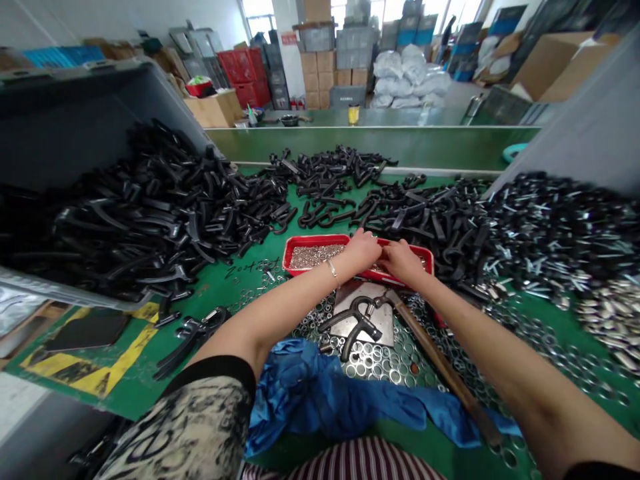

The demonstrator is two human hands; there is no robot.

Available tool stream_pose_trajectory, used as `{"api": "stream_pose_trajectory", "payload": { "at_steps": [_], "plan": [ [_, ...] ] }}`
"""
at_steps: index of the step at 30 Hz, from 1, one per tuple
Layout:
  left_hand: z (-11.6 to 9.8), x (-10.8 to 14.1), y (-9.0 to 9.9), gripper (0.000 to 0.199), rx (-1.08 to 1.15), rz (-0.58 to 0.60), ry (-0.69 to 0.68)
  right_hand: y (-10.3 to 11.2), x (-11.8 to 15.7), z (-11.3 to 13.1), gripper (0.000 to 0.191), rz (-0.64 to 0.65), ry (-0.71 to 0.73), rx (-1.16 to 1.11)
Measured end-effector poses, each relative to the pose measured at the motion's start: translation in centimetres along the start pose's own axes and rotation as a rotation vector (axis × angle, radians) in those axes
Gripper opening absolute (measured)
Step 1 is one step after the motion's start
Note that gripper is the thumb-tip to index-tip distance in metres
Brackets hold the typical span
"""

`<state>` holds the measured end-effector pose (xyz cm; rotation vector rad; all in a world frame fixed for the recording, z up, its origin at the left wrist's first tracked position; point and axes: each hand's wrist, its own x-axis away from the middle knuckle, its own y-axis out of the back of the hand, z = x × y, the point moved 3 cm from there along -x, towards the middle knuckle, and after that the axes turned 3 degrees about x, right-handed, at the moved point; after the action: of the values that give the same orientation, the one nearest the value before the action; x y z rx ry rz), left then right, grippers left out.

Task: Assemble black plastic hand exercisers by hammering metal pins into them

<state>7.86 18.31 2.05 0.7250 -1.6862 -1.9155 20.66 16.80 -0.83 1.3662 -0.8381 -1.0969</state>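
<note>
Many small metal pieces (315, 255) seem light, hard, slippery; pinch their edges. At the red trays (295, 272), I cannot tell what left hand (365, 248) or right hand (401, 259) grips.

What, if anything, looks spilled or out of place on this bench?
Loose metal rings lie scattered over the green bench, around the metal plate and beside the blue cloth. They look spilled because no container holds them, unlike the small bits in a red tray, though that may be deliberate.
</note>
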Motion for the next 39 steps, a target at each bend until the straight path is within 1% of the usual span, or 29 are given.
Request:
{"api": "stream_pose_trajectory", "payload": {
  "at_steps": [1,3,6,8,11,14,16,18,19,20,21,22,24,25,27,30,33,36,38,39],
  "plan": [
    [0.1,-0.9,-0.7,0.018,-0.01,0.019,-0.006,-0.2,-0.1,0.1,0.016,-0.004,0.0,-0.005],
    [0.2,-1.7,-2.1,0.019,-0.011,0.041,-0.006,-0.5,0.0,0.1,0.019,-0.018,-0.005,-0.019],
    [0.3,-1.4,-3.2,0.021,-0.001,-0.005,0.009,-0.9,0.3,-0.2,0.025,-0.045,-0.021,-0.056],
    [0.4,-0.9,-3.4,0.022,0.018,-0.055,0.03,-1.3,0.3,-0.4,0.028,-0.061,-0.032,-0.087],
    [0.6,-0.6,-3.1,0.022,0.086,-0.133,0.07,-1.5,0.0,-0.5,0.03,-0.095,-0.06,-0.132],
    [0.6,0.3,-2.3,0.018,0.215,-0.24,0.166,-0.8,-0.1,-0.6,0.031,-0.156,-0.081,-0.167],
    [0.7,2.1,-1.6,0.013,0.369,-0.333,0.241,0.3,0.7,-0.5,0.032,-0.205,-0.069,-0.185],
    [1.0,5.0,-1.1,0.008,0.557,-0.444,0.302,1.5,2.6,0.0,0.031,-0.249,-0.018,-0.269],
    [1.1,6.8,-1.0,0.006,0.646,-0.497,0.334,1.9,3.9,0.3,0.029,-0.25,0.005,-0.344],
    [1.3,8.6,-1.0,0.006,0.735,-0.54,0.369,2.1,5.3,0.8,0.026,-0.225,0.02,-0.435],
    [1.5,10.5,-1.1,0.006,0.828,-0.57,0.409,2.0,6.7,1.2,0.023,-0.17,0.014,-0.524],
    [1.6,12.2,-1.4,0.006,0.931,-0.588,0.45,1.7,8.0,1.7,0.019,-0.096,-0.006,-0.594],
    [1.6,14.9,-2.3,0.006,1.14,-0.583,0.524,0.9,10.0,2.6,0.015,0.043,-0.044,-0.642],
    [1.5,15.9,-2.8,0.008,1.227,-0.57,0.553,0.5,10.6,3.0,0.015,0.081,-0.038,-0.629],
    [1.2,17.1,-3.5,0.011,1.318,-0.542,0.594,0.1,10.9,3.7,0.017,0.099,0.015,-0.556],
    [0.8,18.0,-4.0,0.014,1.282,-0.511,0.611,0.0,10.3,4.4,0.019,0.115,0.079,-0.382],
    [0.7,18.5,-3.9,0.016,1.275,-0.464,0.623,0.4,9.6,5.0,0.02,0.172,0.101,-0.177],
    [0.4,18.8,-3.5,0.021,1.347,-0.41,0.672,1.1,9.2,6.2,0.019,0.23,0.186,0.07],
    [-0.1,18.7,-3.0,0.021,1.348,-0.379,0.674,1.5,8.7,7.5,0.019,0.256,0.249,0.169],
    [-0.4,18.5,-2.7,0.021,1.335,-0.362,0.666,1.6,8.4,8.1,0.019,0.267,0.273,0.183]
  ]
}}
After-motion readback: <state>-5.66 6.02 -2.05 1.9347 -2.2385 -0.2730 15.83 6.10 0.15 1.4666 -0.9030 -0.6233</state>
